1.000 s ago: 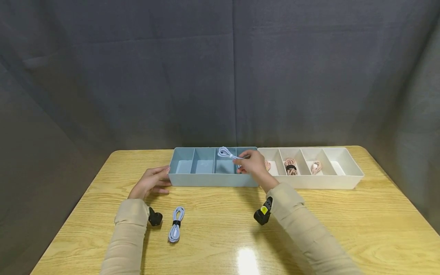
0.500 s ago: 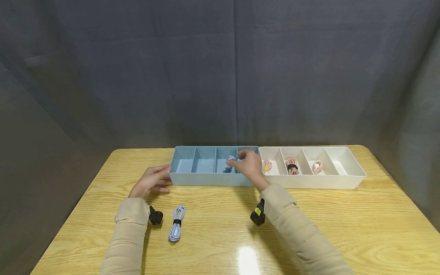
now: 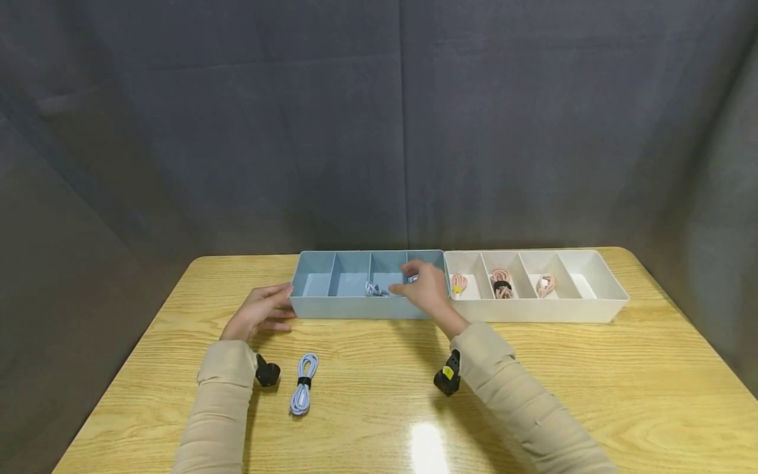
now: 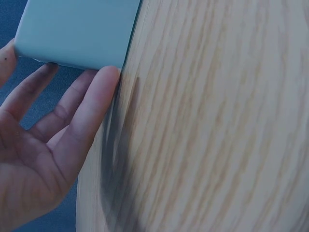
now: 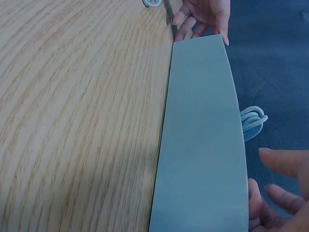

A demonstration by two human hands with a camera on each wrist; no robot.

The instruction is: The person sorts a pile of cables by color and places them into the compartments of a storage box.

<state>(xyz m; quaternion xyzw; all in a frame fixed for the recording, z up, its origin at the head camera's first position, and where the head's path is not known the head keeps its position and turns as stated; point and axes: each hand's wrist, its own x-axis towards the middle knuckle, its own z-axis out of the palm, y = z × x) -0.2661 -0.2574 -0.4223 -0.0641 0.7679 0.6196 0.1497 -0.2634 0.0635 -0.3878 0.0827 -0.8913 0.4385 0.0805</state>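
My left hand (image 3: 257, 313) rests its extended fingertips against the left end of the blue divided box (image 3: 355, 308), as the left wrist view also shows. Over the box's two right compartments is my right hand (image 3: 428, 288), thumb and fingers apart with nothing between them. A coiled light-blue cable (image 3: 376, 289) lies in the third compartment from the left, just left of the thumb. In the right wrist view that cable (image 5: 253, 123) shows past the box's rim, separate from the thumb (image 5: 280, 160). The fourth compartment is mostly hidden by the right hand; a bit of pale cable (image 3: 412, 279) shows there.
A second light-blue cable (image 3: 304, 384), bundled with a black strap, lies on the wooden table (image 3: 367, 408) near the left forearm. Adjoining the blue box on the right is a white divided box (image 3: 533, 311) with pink cables (image 3: 502, 284) in three compartments. A dark curtain (image 3: 296, 131) hangs behind.
The right hand has lowered the light-blue cable into the third compartment and let go of it; the hand now hovers just right of it. The left hand stays at the box end.
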